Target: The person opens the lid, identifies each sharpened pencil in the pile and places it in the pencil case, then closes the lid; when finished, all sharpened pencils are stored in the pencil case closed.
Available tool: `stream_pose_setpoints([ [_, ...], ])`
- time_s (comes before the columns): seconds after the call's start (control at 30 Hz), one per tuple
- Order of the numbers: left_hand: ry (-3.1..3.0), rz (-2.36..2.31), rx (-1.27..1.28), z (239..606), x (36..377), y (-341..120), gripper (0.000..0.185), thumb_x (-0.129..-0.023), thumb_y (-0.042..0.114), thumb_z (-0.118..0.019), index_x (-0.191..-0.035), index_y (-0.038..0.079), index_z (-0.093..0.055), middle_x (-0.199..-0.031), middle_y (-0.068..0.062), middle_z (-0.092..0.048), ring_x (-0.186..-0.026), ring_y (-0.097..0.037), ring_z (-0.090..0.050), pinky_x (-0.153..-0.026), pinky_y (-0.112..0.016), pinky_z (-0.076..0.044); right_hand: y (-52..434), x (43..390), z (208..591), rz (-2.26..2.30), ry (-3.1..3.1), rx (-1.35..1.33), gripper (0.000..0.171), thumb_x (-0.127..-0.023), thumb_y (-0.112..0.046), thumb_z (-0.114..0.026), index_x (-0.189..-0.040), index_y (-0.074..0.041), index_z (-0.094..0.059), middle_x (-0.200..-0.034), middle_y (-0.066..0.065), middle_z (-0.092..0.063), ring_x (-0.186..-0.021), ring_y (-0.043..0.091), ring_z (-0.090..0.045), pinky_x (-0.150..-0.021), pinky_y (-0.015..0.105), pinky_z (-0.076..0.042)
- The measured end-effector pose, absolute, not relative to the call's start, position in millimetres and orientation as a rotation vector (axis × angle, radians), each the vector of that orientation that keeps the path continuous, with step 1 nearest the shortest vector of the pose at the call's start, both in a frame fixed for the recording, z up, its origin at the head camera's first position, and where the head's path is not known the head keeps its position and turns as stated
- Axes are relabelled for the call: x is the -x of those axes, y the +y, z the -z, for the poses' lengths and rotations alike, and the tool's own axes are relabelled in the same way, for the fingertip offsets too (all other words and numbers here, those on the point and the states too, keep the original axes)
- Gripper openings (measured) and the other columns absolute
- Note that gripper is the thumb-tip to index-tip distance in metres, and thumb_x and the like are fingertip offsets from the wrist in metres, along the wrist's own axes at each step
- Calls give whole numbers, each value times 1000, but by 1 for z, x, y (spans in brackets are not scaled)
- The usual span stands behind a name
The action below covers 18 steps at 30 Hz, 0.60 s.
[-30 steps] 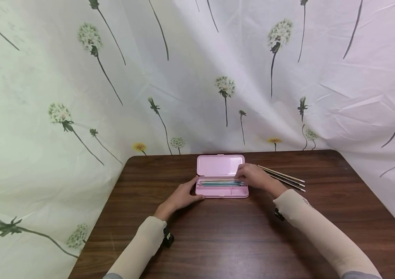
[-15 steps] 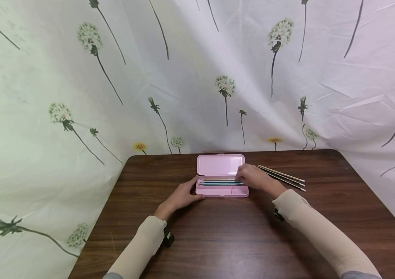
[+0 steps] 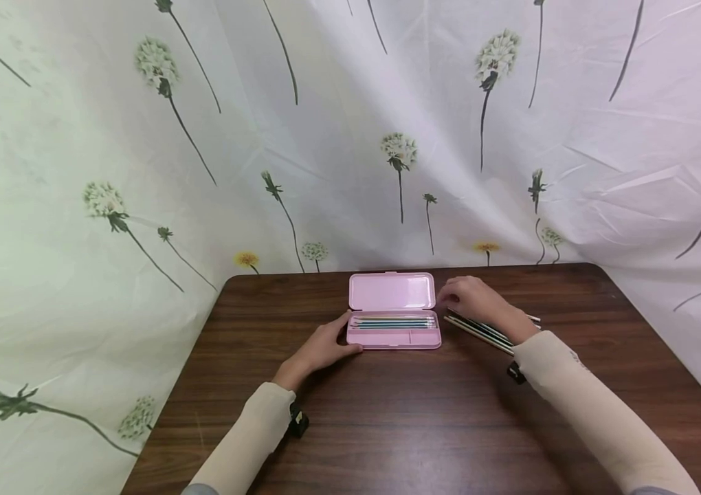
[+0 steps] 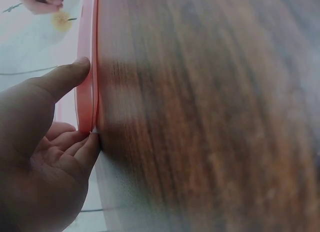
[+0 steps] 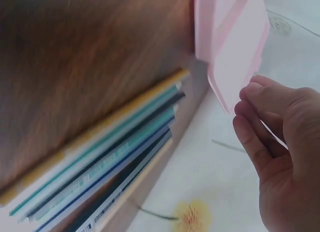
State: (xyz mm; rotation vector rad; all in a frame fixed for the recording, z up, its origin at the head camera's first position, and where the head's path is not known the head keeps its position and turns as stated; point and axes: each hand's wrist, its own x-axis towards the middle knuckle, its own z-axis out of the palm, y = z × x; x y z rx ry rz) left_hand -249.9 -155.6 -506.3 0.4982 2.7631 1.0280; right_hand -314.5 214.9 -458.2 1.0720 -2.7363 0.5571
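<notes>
- where the dark wooden table met the back of the scene, a pale curtain printed with long-stemmed flowers hung behind it and wrapped round both sides.
- the table's far edge ran just behind the pink pencil case, and its two far corners were rounded; the curtain touched or nearly touched that edge.
- the case lay open near the far middle of the table, its lid tipped back toward the curtain and a row of pencils lying lengthwise in the tray.
- the left hand rested at the case's near left corner; in the left wrist view the thumb and a fingertip pressed the pink rim, a light hold with the fingers partly curled.
- the right hand hovered just right of the case, above a loose bundle of pencils lying slantwise on the wood.
- in the right wrist view its fingers were gently bent and close together, with nothing between them; the lid's corner showed just beside them, and the loose pencils lay side by side on the table.
- bare wood stretched wide in front of the case, toward the person, crossed only by both sleeved forearms.
- to the right of the loose pencils the wood ran on to the table's right edge.
</notes>
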Motion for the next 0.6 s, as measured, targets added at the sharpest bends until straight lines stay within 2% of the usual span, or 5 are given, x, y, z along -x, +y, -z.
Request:
stream_pose_setpoints([
  [0.27,2764,-1028,-506,507,250,-157,88,-99,35,-78,-169,9,-31,-171,-17,-38,-156,-35,-43,-125,-54,-39,244,307,443,-554,-2751,-967,13,-95,-3,-77,-101,-12,-84,-100,2,-80,-94,22,-76,-85,47,-62],
  [0.6,2758,-1016,-514,505,250,-156,88,-99,34,-78,-168,7,-30,-171,-17,-37,-157,-34,-41,-126,-53,-38,276,286,440,-509,-2749,-885,12,-92,0,-78,-98,-10,-83,-95,4,-80,-88,26,-76,-79,49,-62],
])
